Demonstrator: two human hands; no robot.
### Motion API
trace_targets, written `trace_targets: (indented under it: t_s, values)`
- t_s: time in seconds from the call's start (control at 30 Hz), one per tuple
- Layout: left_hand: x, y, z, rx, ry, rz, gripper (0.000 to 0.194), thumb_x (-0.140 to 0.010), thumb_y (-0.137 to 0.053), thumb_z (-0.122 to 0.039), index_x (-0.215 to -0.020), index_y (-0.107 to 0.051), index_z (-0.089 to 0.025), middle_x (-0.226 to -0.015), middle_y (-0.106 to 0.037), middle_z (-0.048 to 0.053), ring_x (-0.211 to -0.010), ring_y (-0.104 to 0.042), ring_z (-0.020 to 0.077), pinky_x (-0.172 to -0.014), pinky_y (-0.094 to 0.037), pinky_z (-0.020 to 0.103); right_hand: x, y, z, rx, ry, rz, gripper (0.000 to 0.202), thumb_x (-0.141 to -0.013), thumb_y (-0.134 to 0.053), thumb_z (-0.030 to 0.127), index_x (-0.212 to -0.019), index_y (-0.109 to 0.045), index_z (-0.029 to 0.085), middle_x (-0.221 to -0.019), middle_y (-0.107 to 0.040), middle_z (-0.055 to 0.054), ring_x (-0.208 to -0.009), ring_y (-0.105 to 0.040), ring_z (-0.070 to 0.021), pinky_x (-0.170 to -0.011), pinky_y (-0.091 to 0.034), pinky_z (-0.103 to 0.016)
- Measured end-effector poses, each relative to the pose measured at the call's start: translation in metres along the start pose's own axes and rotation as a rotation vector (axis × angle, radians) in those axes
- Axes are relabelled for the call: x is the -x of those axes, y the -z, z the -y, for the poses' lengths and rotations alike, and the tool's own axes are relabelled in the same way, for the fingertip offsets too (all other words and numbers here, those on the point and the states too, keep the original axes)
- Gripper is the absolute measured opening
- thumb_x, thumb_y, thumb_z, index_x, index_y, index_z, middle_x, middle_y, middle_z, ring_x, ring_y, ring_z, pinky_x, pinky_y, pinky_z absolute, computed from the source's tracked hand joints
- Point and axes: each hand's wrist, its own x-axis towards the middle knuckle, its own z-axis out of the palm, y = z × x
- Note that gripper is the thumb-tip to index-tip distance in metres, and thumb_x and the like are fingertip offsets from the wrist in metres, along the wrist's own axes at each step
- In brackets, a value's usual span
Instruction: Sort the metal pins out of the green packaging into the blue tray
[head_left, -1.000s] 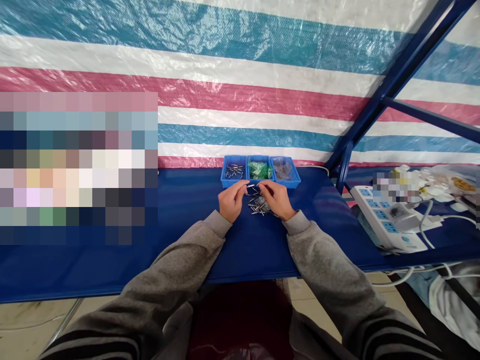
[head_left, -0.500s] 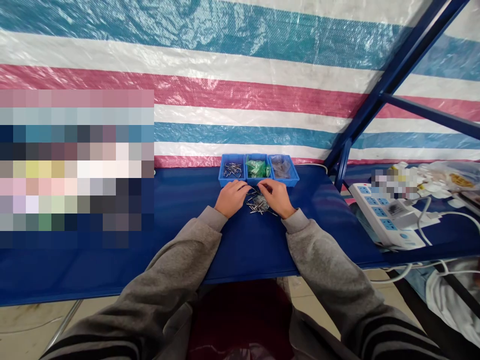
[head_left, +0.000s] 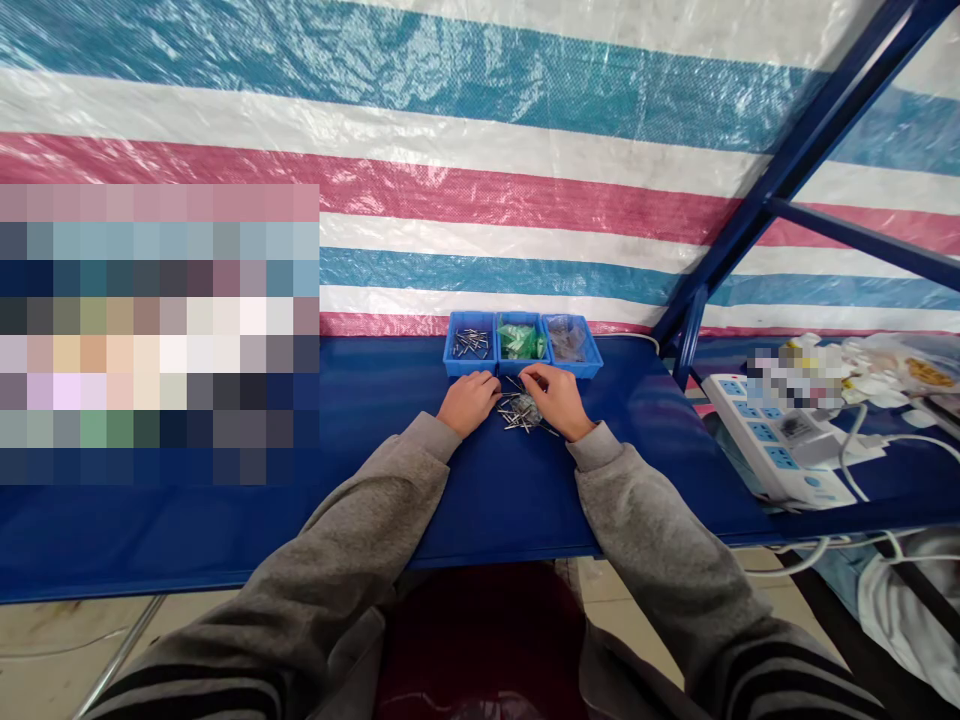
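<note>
A loose pile of thin silver metal pins (head_left: pixel 517 419), possibly rivets, lies on the blue tabletop, with a clear plastic bag (head_left: pixel 527 404) among them. At the pile's left edge is my left hand (head_left: pixel 470 402), fingers curled and pressed together. My right hand (head_left: pixel 556 398) is over the pile's right side, thumb and forefinger pinched. Whatever either hand holds is too small or hidden to make out. Just beyond the hands stand three joined blue bins: the left bin (head_left: pixel 470 368) has similar pins, the middle one a green plastic bag (head_left: pixel 522 341), the right one a clear bag (head_left: pixel 566 338).
A white power strip (head_left: pixel 765 432) with a plugged-in adapter and cables lies at the right, near plastic bags (head_left: pixel 892 365). A blue metal frame (head_left: pixel 739 235) rises there. A striped tarp (head_left: pixel 480 180) hangs behind the table. The left side is blurred out.
My left hand has drawn slightly back toward me, so the fingertips of both hands are a little farther apart. The camera view has shifted slightly.
</note>
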Motion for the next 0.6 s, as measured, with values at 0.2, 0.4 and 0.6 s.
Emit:
trace_targets:
  t_s: [0.2, 0.4, 0.6]
  values:
    - [0.001, 0.002, -0.002, 0.060, -0.008, -0.053, 0.009, -0.088, -0.055, -0.021, -0.084, -0.063, -0.017, -0.085, -0.065, 0.007, -0.082, -0.059, 0.0216, -0.074, -0.042, 0.033, 0.000, -0.001, -0.002, 0.004, 0.009, 0.008, 0.021, -0.089, -0.051, 0.026, -0.079, -0.067, 0.019, -0.077, -0.069, -0.004, -0.062, -0.059, -0.0168, -0.062, -0.044, -0.029]
    - [0.001, 0.006, -0.006, 0.177, -0.015, -0.236, 0.010, -0.087, -0.054, -0.020, -0.083, -0.063, -0.017, -0.078, -0.066, 0.005, -0.076, -0.059, 0.0196, -0.073, -0.043, 0.032, 0.001, -0.004, -0.003, -0.027, 0.049, 0.104, 0.013, -0.086, -0.060, 0.028, -0.090, -0.069, 0.019, -0.078, -0.065, -0.004, -0.066, -0.059, -0.0168, -0.065, -0.046, -0.029]
    - [0.001, 0.014, -0.012, 0.377, 0.022, -0.427, 0.014, -0.088, -0.054, -0.023, -0.081, -0.065, -0.017, -0.074, -0.066, 0.005, -0.071, -0.059, 0.0167, -0.073, -0.047, 0.030, 0.000, -0.002, 0.000, -0.033, 0.040, 0.066, 0.012, -0.086, -0.060, 0.028, -0.083, -0.067, 0.019, -0.074, -0.064, -0.003, -0.064, -0.057, -0.0161, -0.063, -0.045, -0.028]
